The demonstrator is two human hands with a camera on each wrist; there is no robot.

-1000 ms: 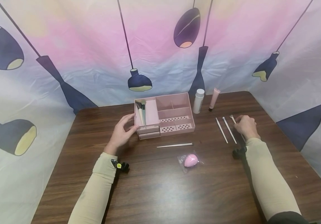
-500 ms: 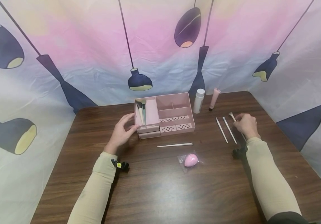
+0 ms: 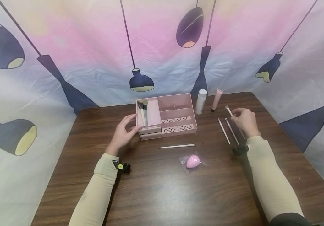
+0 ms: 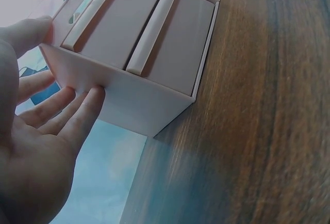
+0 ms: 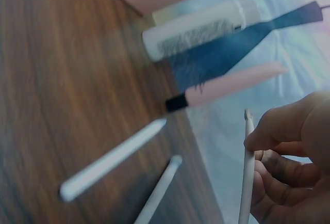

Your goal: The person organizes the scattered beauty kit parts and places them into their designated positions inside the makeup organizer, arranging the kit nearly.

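My right hand (image 3: 246,122) pinches a white makeup brush (image 3: 228,110) between thumb and fingers. In the right wrist view its handle (image 5: 247,177) runs down beside the fingers, short bristles upward. Two slim white brushes, one pointed (image 3: 224,131) and one small-tipped (image 3: 231,130), lie just left of that hand. My left hand (image 3: 124,133) rests at the left side of a pink makeup organizer (image 3: 152,112). Seen from the left wrist, its fairly straight fingers (image 4: 85,111) touch the side wall, the thumb at the upper front corner. Several brushes (image 3: 142,113) lie in the organizer's left compartment.
A white bottle (image 3: 200,103) and a pink tube (image 3: 216,100) stand right of the organizer. In front lie another white brush (image 3: 177,146) and a pink sponge (image 3: 193,162) in clear wrap. A printed curtain (image 3: 162,47) hangs along the table's back edge.
My right hand has moved slightly left and back, carrying the brush up off the table, its head now beyond the other two. The left hand stays at the organizer.
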